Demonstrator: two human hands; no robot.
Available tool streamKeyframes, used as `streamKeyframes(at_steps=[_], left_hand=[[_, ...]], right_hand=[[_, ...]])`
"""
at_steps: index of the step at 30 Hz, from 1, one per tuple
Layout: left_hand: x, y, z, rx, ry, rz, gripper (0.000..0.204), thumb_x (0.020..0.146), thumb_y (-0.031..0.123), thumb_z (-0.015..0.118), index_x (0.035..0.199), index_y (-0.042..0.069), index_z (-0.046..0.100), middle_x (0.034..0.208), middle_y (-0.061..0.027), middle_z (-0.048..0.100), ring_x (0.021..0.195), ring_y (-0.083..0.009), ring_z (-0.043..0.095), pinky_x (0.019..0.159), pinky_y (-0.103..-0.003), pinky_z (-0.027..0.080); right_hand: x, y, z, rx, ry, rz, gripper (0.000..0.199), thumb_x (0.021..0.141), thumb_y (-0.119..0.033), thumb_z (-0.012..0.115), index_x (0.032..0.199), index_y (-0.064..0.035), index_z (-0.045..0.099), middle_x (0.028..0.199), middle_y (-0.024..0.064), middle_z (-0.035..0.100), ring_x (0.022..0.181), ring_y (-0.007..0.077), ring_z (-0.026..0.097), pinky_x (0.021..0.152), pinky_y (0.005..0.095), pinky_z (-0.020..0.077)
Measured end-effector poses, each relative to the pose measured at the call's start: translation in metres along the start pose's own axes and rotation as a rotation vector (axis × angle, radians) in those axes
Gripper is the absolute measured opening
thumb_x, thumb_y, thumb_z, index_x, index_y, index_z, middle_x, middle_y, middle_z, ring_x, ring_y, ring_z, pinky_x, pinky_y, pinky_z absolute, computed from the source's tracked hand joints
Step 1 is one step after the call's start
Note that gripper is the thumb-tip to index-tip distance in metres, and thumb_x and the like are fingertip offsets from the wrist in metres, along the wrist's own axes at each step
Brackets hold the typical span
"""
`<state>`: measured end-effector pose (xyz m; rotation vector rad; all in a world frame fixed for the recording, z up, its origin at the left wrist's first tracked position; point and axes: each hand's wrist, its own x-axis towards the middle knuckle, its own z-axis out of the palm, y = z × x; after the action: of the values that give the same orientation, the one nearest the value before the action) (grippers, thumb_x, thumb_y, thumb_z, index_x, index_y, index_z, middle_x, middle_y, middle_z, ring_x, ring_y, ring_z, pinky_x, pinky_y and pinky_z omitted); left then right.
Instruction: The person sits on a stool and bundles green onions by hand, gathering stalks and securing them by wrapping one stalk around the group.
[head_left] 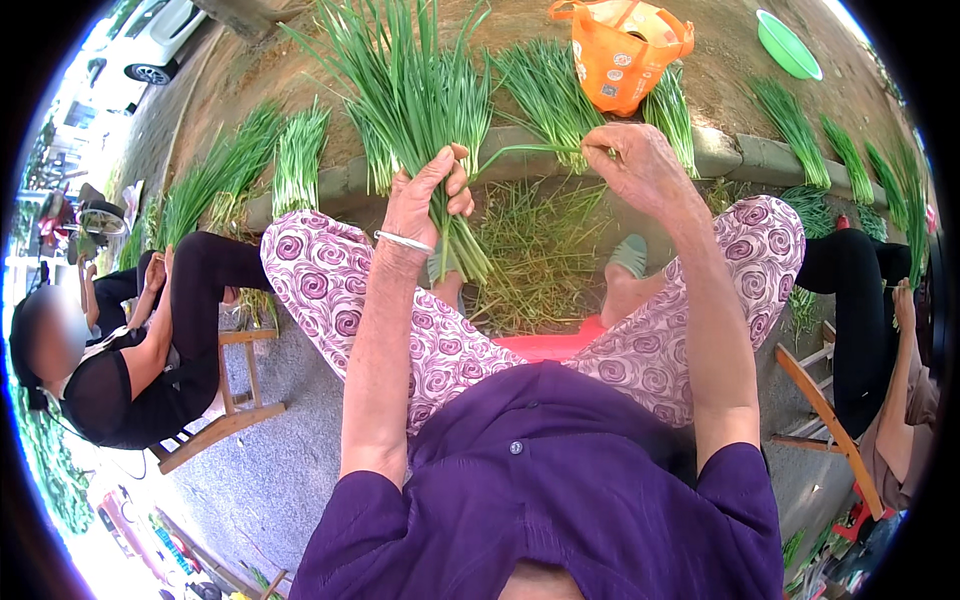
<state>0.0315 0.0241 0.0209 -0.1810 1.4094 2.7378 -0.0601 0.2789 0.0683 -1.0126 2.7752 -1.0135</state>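
The left hand (425, 195) gripped a chive bunch (420, 90); the right hand (640, 165) pinched one chive leaf (530, 150), an orange bag (620, 55) just beyond it.

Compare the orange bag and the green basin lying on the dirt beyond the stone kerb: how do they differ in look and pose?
The orange bag is soft, crumpled and printed, with loop handles; the green basin is rigid, smooth and plain. The bag stands upright with its mouth open, right behind the kerb; the basin lies low and flat, farther back to the right. The bag touches bundles of green leaves; the basin sits apart from them. Both rest on the bare dirt.
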Motion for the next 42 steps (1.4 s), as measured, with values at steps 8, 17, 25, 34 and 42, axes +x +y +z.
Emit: streamKeyframes(at_steps=[8,17,25,34,42], left_hand=[[0.002,-0.002,-0.003,0.01,0.008,-0.006,0.025,0.095,0.023,0.057,0.105,0.001,0.056,0.066,-0.0001,0.047,0.05,-0.011,0.045,0.053,-0.029,0.042],[0.001,-0.001,-0.002,-0.005,0.027,-0.004,0.024,0.094,0.023,0.058,0.103,0.0,0.058,0.065,-0.0003,0.048,0.05,-0.0111,0.046,0.052,-0.029,0.042],[0.002,0.006,-0.009,0.01,0.036,0.034,0.024,0.095,0.023,0.057,0.105,0.002,0.055,0.066,0.0012,0.045,0.052,-0.0106,0.044,0.054,-0.03,0.042],[0.002,0.015,-0.014,0.03,0.103,0.09,0.024,0.094,0.022,0.057,0.105,0.001,0.056,0.065,0.0008,0.046,0.051,-0.0104,0.044,0.054,-0.03,0.042],[-0.001,0.025,-0.013,0.027,0.121,0.13,0.022,0.095,0.02,0.057,0.104,0.0,0.055,0.066,0.0006,0.045,0.05,-0.0103,0.042,0.053,-0.03,0.04]], right_hand=[[0.0,-0.001,0.004,0.023,-0.012,0.0,0.018,0.084,-0.015,0.06,0.093,-0.0003,0.067,0.083,0.0157,0.066,0.074,0.0295,0.062,0.067,0.038,0.0479],[-0.001,0.001,0.005,0.003,-0.023,-0.02,0.017,0.083,-0.012,0.06,0.093,0.0005,0.067,0.084,0.0152,0.067,0.076,0.0302,0.063,0.069,0.0387,0.0476],[0.0,0.005,-0.001,0.022,0.03,-0.017,0.017,0.081,-0.012,0.057,0.087,-0.0013,0.068,0.078,0.0175,0.066,0.077,0.0352,0.063,0.07,0.0415,0.0491],[-0.001,0.013,0.001,-0.036,-0.028,-0.018,0.016,0.081,-0.013,0.057,0.084,0.0012,0.065,0.071,0.0189,0.06,0.068,0.0363,0.059,0.063,0.0418,0.0457],[0.001,0.009,0.009,0.003,0.079,0.025,0.016,0.083,-0.014,0.057,0.084,0.0008,0.064,0.069,0.0165,0.062,0.063,0.0307,0.06,0.062,0.0387,0.0474]])
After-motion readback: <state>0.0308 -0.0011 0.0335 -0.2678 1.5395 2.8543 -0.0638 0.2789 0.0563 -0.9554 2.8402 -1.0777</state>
